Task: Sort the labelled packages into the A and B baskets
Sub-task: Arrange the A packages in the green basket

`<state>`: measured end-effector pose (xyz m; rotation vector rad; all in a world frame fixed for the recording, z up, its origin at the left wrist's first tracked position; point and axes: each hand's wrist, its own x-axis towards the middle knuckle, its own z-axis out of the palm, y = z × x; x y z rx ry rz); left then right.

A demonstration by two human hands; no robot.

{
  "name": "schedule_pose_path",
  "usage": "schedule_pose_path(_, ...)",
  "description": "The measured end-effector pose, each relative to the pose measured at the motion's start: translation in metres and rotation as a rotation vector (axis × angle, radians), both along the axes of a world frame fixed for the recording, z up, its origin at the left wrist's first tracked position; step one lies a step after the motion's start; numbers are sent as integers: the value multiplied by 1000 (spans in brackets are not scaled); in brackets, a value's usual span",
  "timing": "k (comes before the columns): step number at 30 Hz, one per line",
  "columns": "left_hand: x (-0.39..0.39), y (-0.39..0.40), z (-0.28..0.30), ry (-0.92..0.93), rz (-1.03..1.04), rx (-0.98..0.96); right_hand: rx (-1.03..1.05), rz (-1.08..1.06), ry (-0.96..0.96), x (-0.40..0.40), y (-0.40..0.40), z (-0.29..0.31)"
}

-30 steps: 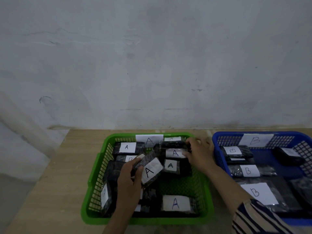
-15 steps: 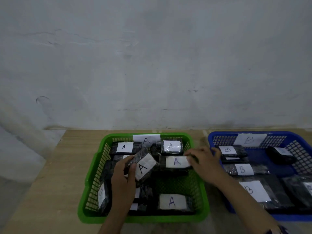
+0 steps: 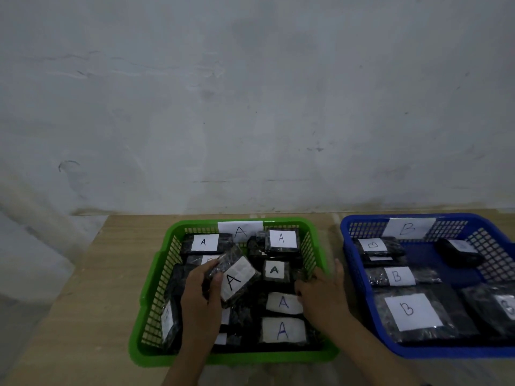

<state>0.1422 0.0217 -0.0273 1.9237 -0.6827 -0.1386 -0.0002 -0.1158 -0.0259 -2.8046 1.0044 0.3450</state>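
Right fingers (image 3: pixel 303 288) lower, touching package (image 3: pixel 283 303)

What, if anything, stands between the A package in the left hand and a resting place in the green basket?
Nothing visible blocks it. The left hand holds the A package tilted, already inside the green basket, right above other packages. The right hand is off to its right, by the basket's right wall.
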Motion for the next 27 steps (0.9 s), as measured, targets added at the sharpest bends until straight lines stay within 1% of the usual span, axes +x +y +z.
schedule_pose_path(1, 0, 0, 0, -1, -2, 2, -14, 19, 44, 0, 1, 0)
schedule_pose_path(2, -1, -1, 0, 2, -7, 5, -37, 45, 43, 0, 4, 0)
schedule_pose_path(4, -2, -3, 1, 19, -30, 8, -126, 80, -60, -1, 7, 3)
schedule_pose_path(8, -4, -6, 1, 21, -111, 15, -173, 4, -280, -11, 1, -15)
schedule_pose_path(10, -4, -7, -1, 30, -135, 32, -134, -67, -420, -15, -3, -24)
schedule_pose_path(12, -4, -9, -3, 34, -165, 68, -112, -133, -470, -20, -3, -31)
schedule_pose_path(13, -5, -10, -4, 37, -185, 86, -71, -160, -494, -21, -3, -32)
schedule_pose_path(15, -8, -13, -6, 37, -225, 107, 47, -254, -638, -21, -3, -30)
schedule_pose_path(16, -11, -16, -6, 28, -244, 114, 104, -291, -672, -20, -3, -28)
schedule_pose_path(19, -18, -23, -10, -7, -331, 154, 188, -297, -678, -23, -3, -29)
schedule_pose_path(22, -27, -30, -16, -11, -409, 192, 188, -266, -669, -23, -4, -30)
schedule_pose_path(27, -40, -50, -27, -22, -446, 315, 240, -272, -686, -22, -8, -39)
